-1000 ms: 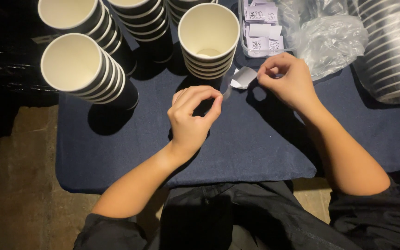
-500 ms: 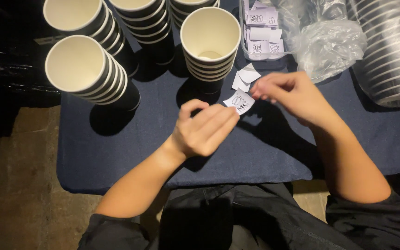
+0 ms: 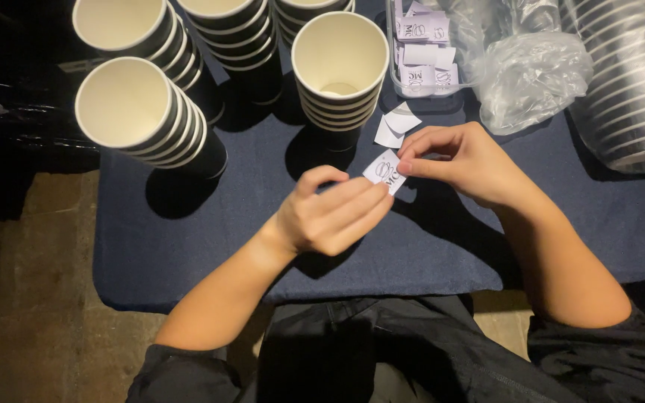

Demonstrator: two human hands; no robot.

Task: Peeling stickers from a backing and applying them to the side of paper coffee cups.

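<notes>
pinched between both hands, left hand (image 3: pixel 334 213) and right hand (image 3: pixel 464 160), small white square paper sticker (image 3: pixel 384 170) sits above dark blue cloth table (image 3: pixel 210 224), near stack of striped paper cups (image 3: pixel 340 67).

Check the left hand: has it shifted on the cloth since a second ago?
Yes. The left hand has moved right and slightly toward the person, measured against the nearest cup stack, and now meets the right hand at the small white sticker.
</notes>
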